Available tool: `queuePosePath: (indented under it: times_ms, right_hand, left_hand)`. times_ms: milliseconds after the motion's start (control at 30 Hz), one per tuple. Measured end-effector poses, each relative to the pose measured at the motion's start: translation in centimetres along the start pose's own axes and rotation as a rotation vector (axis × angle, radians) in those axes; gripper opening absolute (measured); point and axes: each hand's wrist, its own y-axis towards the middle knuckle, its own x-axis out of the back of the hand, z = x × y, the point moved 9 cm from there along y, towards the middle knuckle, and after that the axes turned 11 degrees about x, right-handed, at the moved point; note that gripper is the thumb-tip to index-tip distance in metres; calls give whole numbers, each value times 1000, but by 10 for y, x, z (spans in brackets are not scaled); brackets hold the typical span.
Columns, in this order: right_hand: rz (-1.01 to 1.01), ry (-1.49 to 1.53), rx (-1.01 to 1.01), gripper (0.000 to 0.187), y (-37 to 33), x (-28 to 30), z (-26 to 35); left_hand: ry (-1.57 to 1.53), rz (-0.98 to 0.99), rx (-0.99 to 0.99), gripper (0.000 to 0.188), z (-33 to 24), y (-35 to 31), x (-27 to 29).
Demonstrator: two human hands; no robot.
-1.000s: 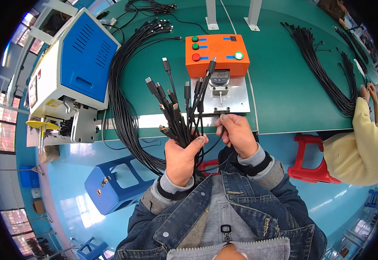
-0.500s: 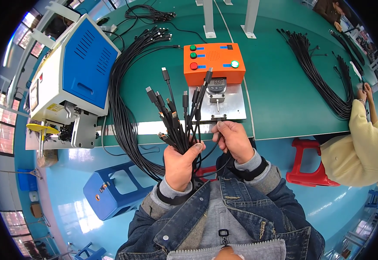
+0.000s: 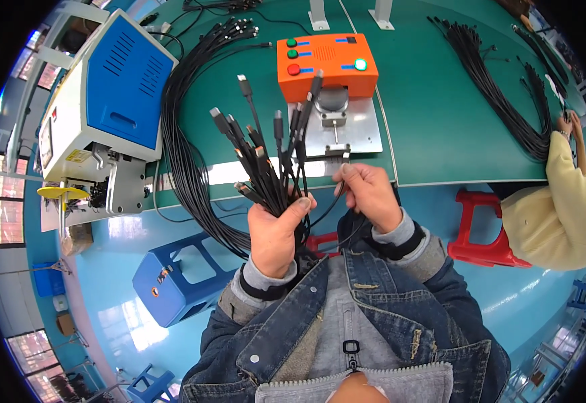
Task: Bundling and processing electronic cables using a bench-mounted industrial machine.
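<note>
My left hand (image 3: 273, 235) is closed round a bundle of black cables (image 3: 266, 181), whose plug ends fan out upward. Between thumb and fingers of my right hand (image 3: 371, 198) is pinched a single cable, its small plug (image 3: 346, 158) showing above the fingertips. Just beyond that plug is the clamp end of a metal test fixture (image 3: 353, 127) carrying a round gauge (image 3: 333, 101), its display unreadable. Behind it stands an orange box (image 3: 326, 64) with green and red buttons and one lit round button.
Long black cables (image 3: 175, 127) curve along the bench (image 3: 440, 148) at left, beside a blue-and-white machine (image 3: 115, 87). More cables (image 3: 487, 87) lie at right near a co-worker's yellow sleeve (image 3: 565, 161). A blue stool (image 3: 172, 282) and a red stool (image 3: 471, 228) stand below the bench edge.
The view has shifted, so the bench sits higher in the picture. My right hand's plug now shows just short of the fixture; before, the fingertips hid it. My left hand still grips the bundle.
</note>
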Motion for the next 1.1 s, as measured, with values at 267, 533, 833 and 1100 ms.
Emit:
queuePosePath:
  times_ms: [267, 533, 833, 1100]
  right_hand:
    - [-289, -77, 254, 26, -67, 62, -5]
    - [28, 323, -68, 27, -66, 16, -27]
    - [380, 54, 168, 24, -71, -36, 38]
    - [11, 228, 27, 26, 4, -17, 1]
  left_hand:
    - [-63, 13, -48, 14, -6, -6, 2]
    - [5, -2, -22, 11, 6, -10, -4]
    - [152, -23, -4, 10, 41, 7, 4]
    - [24, -61, -103, 9, 20, 6, 1]
